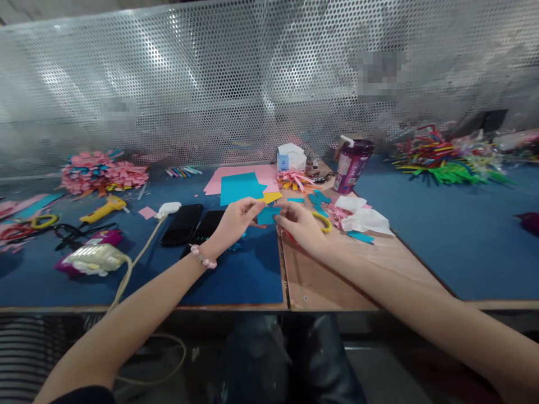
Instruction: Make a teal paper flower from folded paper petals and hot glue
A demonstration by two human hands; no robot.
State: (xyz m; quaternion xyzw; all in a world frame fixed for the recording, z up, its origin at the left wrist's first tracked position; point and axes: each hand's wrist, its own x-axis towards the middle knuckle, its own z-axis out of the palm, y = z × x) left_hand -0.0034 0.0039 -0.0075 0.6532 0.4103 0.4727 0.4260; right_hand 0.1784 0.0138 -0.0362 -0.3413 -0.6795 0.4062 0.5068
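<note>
Between my two hands, above the table, is a small blue piece of paper [266, 215]. My left hand [240, 217], with a beaded bracelet on its wrist, pinches the paper's left edge. On the opposite edge, the fingers of my right hand [301, 225] are closed on the same paper. Just behind my fingertips shows a yellow paper piece [270, 197]; whether it lies on the table or is held I cannot tell. Yellow-handled scissors [323, 221] lie partly hidden behind my right hand. Beyond, a larger blue sheet [239, 188] rests on pink paper [213, 180].
Two phones, one a black phone [182, 225], lie left of my hands near a white plug [168, 209] and cord. Farther left are a yellow glue gun [103, 209] and a power strip [95, 259]. A purple cup [352, 166] stands behind crumpled tissue [366, 216]. A perforated metal screen [236, 84] closes the back.
</note>
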